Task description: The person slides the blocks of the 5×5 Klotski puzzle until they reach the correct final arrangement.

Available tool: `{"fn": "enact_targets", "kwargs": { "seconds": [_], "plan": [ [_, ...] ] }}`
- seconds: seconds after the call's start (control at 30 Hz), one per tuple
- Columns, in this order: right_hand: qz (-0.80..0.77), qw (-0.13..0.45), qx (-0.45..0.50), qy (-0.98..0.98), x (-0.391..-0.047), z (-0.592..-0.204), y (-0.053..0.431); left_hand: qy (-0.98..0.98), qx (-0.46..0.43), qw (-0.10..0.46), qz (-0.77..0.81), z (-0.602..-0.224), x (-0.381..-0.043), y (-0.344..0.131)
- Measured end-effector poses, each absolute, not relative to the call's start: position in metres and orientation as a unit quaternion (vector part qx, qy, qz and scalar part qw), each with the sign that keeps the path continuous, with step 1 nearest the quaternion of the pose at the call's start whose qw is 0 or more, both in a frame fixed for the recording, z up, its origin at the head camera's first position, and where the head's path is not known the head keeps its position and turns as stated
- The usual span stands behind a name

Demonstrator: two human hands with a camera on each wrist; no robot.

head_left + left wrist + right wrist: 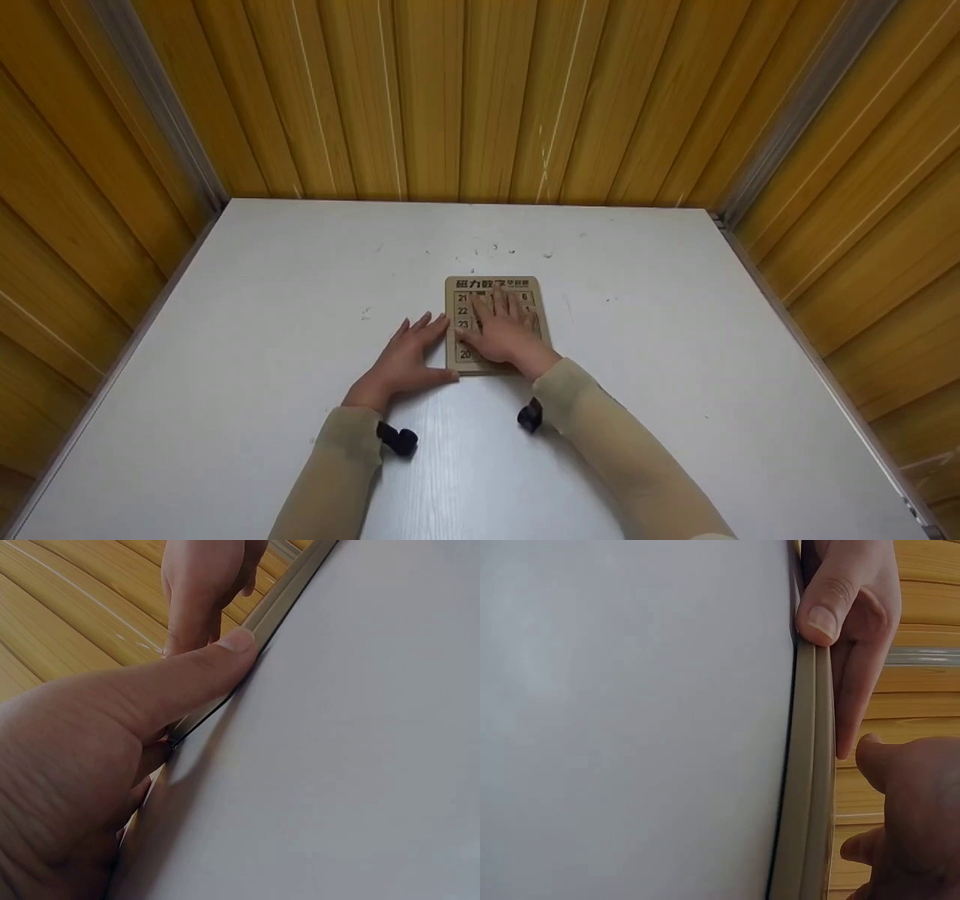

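A flat wooden number slide puzzle (454,367), with printed numbers and Chinese characters along its far edge, lies on the white table. My left hand (403,362) holds its near left corner, the thumb (225,652) against the near edge and the fingers along the left side. Over the tiles, my right hand (504,335) is spread with fingers pointing away, covering most of the numbers. Numbers such as 21, 22, 23 and 20 show down the left column. In the right wrist view, the puzzle's layered edge (814,765) runs beneath the left thumb.
The white table (660,315) surrounds the puzzle, with small dark marks beyond it. Yellow wood-look panels (480,97) stand behind the table and at both sides, with grey metal posts (806,112) at the corners. Black wrist cameras (531,416) sit at the beige sleeves.
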State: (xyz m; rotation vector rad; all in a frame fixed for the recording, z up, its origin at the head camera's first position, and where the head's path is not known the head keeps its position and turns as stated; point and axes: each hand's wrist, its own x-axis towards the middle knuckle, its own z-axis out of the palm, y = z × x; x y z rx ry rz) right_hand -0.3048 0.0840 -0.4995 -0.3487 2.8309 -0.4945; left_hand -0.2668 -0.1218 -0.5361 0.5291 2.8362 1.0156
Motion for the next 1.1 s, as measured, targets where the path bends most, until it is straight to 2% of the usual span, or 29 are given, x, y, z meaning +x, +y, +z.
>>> {"fn": "enact_targets", "kwargs": {
  "seconds": [0.47, 0.8, 1.1],
  "plan": [
    [-0.153, 0.130, -0.124, 0.972, -0.299, -0.497, 0.082, 0.926, 0.172, 0.045, 0.334, -0.535, -0.267, -0.123],
    [-0.146, 0.138, -0.162, 0.966, -0.301, -0.500, 0.077, 0.925, 0.190, 0.037, 0.327, -0.538, -0.268, -0.124],
    [-0.165, 0.124, -0.118, 0.971, -0.300, -0.499, 0.097, 0.927, 0.184, 0.034, 0.326, -0.537, -0.268, -0.123]
  ]
}}
